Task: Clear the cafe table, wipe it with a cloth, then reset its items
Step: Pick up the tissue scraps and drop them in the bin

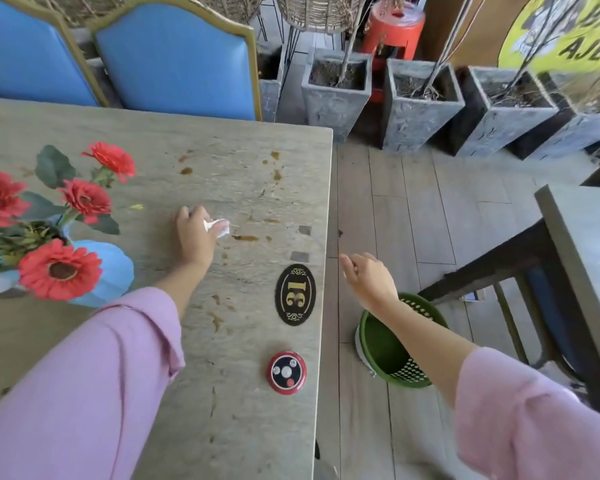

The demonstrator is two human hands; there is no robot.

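Pinching a small crumpled white tissue point(219, 227), the left hand point(196, 237) rests low on the stone-grey surface point(160, 140), its fingers point(222, 232) curled round the wad so that only a white corner shows past the knuckles on the side toward the surface's right edge. The tissue sits touching the surface just beside a long brown smear point(246, 238), with more brown spots point(186, 170) scattered farther away toward the blue chairs point(177, 60). The right hand point(369, 278) hangs off the surface's right edge, over the wooden floor and above a green perforated bin point(392, 344); its fingers are loosely curled and hold nothing, well apart from the tissue. Both arms wear pink sleeves point(84, 393). On the surface near its right edge lie a black oval number plate point(295, 294) reading 31 and, nearer the person, a round red-and-black call button point(287, 373); both stand between the two hands' lines but touch neither. At the left stands a light blue vase point(113, 268) with red artificial flowers point(59, 270), near the left forearm. Grey square planters point(336, 98) line the floor beyond the surface, and a second table's corner point(582, 237) shows at the right.
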